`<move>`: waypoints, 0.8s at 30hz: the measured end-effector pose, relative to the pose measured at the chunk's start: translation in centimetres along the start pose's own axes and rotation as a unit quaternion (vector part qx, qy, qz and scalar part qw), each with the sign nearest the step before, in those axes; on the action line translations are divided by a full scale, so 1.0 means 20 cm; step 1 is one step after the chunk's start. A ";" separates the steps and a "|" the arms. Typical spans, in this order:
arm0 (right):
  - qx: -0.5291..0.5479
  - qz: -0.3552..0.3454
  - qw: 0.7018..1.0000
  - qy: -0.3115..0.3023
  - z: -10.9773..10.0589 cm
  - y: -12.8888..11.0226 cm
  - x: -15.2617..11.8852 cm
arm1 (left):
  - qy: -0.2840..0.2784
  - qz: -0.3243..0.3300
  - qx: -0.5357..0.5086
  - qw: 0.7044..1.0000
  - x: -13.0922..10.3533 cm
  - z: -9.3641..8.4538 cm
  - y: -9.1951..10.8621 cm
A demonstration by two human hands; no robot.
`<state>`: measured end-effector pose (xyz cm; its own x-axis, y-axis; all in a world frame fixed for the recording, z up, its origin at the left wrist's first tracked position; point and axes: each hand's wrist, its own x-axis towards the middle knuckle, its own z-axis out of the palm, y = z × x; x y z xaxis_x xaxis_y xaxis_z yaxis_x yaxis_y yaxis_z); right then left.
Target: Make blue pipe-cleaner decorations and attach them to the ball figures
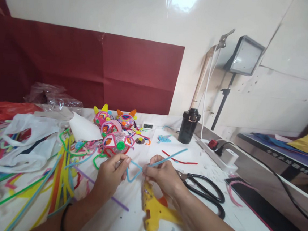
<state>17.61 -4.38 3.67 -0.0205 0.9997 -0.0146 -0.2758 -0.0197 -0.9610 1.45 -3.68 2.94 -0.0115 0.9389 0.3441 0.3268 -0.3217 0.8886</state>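
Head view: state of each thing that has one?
Blue stem, bent, in left hand and right hand
Glue gun, on its side, stick loaded
Scissors, on table, blades partly hidden
Bottle, upright, lidded
Timer, display on, digits unreadable
Power strip, plugs in
Lamp, looks unlit

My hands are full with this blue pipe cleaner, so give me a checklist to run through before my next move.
1. Left hand gripping the bent part of the blue pipe cleaner: ok.
2. Right hand holding it too, with the straight end sticking out: ok.
3. Glue gun well away from the right hand: not ok, its front end is right by it.
4. Glue gun hot or cool: cannot tell.
5. Scissors blades closed: cannot tell, largely hidden.
6. Black bottle upright: ok.
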 end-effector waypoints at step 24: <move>0.009 -0.043 0.999 0.004 -0.03 -0.07 0.00 | -0.083 -0.077 -0.167 0.979 0.03 0.02 -0.03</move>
<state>18.58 -4.29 4.82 0.0110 0.9978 0.0655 -0.2933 0.0659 -0.9537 1.71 -2.85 2.45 0.1272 0.9776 0.1678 0.0058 -0.1699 0.9854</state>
